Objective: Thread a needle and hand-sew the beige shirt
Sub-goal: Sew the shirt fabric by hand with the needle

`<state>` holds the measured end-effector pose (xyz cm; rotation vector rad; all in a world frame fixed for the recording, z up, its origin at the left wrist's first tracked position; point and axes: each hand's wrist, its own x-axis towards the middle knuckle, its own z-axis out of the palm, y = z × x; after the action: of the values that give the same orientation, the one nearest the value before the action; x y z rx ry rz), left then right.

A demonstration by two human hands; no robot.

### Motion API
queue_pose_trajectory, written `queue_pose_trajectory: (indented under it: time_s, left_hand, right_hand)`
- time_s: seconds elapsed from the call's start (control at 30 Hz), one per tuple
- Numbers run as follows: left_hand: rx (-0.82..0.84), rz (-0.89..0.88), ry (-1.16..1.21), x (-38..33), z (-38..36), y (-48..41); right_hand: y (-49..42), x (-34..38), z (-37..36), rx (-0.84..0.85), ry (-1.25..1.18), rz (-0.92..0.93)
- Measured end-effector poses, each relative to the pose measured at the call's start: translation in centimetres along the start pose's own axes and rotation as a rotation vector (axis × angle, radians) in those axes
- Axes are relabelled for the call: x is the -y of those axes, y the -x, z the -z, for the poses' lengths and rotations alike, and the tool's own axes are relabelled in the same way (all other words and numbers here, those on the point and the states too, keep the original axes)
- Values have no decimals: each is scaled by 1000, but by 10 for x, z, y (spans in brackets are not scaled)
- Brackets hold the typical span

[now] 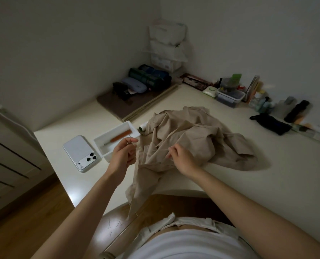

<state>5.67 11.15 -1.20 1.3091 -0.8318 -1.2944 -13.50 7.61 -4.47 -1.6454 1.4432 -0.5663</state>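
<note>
Looks like early days: roughly the first stretch of the job, at the threading step, judged from hands busy with something fine and not with any seam. No stitch visible anywhere on the shirt (192,135).

Pinches, with the left hand (123,156) raised just in front of the tray (102,150), something very thin between thumb and forefinger, most likely the needle (132,143), though too fine to be sure. Holds the right hand (179,158) just above the shirt's near folds, fingers curled into a pinch too, apparently on thread (168,149), a pale strand too faint to vouch for. Impossible to tell threaded from unthreaded at this size.

Shirt crumpled on the table (248,184), within easy reach, one part spilling over the near edge toward the lap. No seam or tear picked out for mending, as far as can be seen.

Seemingly done: supplies laid out, with the spool (142,126) just beside the shirt's left edge and the tray's far corner, an orange-handled tool (120,136) lying in the tray, and a phone (81,153) face down left of the tray.

Seemingly left: nearly everything. Getting thread through the eye if not there already, knotting the end, finding the spot on the fabric, flattening the cloth there, then all of the sewing and the tying off.
</note>
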Motion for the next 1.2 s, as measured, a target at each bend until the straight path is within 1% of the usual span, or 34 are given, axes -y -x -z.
queue_pose_trajectory:
  time_s: [0.13, 0.27, 0.33, 0.43, 0.57, 0.7, 0.77, 0.9, 0.97, 1.07, 1.2]
  left_hand:
    - [-20, 16, 74, 2, -2, 1]
    - [-49, 24, 115, 5, -1, 0]
    - [-57, 25, 116, 6, 1, 0]
    - [-48, 18, 85, 10, 5, 1]
    - [-40, 18, -39, 16, 7, 2]
    - [-1, -17, -312, 22, 4, 0]
    - [34, -40, -400, 24, 4, -2]
    - [61, -36, -346, 22, 5, -5]
    - [89, -56, -361, 22, 5, -5]
    - [131, -135, -562, 23, 3, -6]
    - [208, -321, -965, 24, 1, -10]
  right_hand:
    - [4, 5, -16, 20, 195, 90]
    - [9, 2, -25, -51, 521, 167]
    - [9, -1, -27, -70, 587, 168]
    - [10, -6, -21, -73, 602, 122]
    - [9, -17, -2, -89, 601, 78]
    - [10, -29, 14, -86, 568, 50]
    - [12, -36, 23, -89, 581, 28]
    - [15, -53, 39, -81, 588, -72]
    - [16, -61, 44, -64, 596, -117]
    - [16, -68, 47, -61, 613, -162]
    - [16, -73, 46, -67, 593, -173]
